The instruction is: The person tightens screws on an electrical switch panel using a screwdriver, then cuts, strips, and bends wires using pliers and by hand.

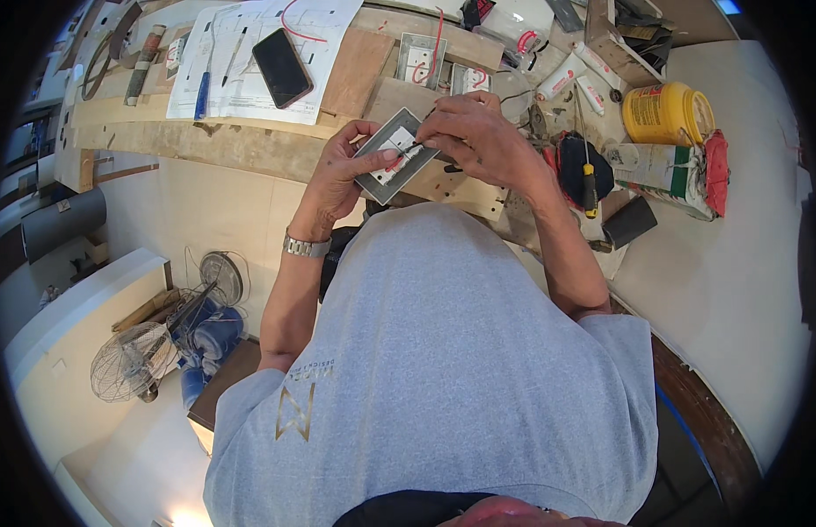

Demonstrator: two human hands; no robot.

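Note:
My left hand (339, 176) grips a grey rectangular electrical box (378, 188) by its left side, with the thumb lying over the inside. White switch or socket modules (396, 139) sit in the box, and a bit of red wire shows near the thumb. Above the box's right side, my right hand (478, 136) has its fingertips pinched together on a short dark wire (414, 147). The fingers partly cover that wire, and where its end goes cannot be made out. The box is held tilted over the workbench's near edge.
Two similar boxes, one a grey box (418, 60) with red wire, lie beyond my hands. At left are a phone (282, 68), a drawing sheet (241, 101) and a blue-handled screwdriver (202, 97). At right stand a yellow tub (661, 114) and a yellow-black screwdriver (590, 189).

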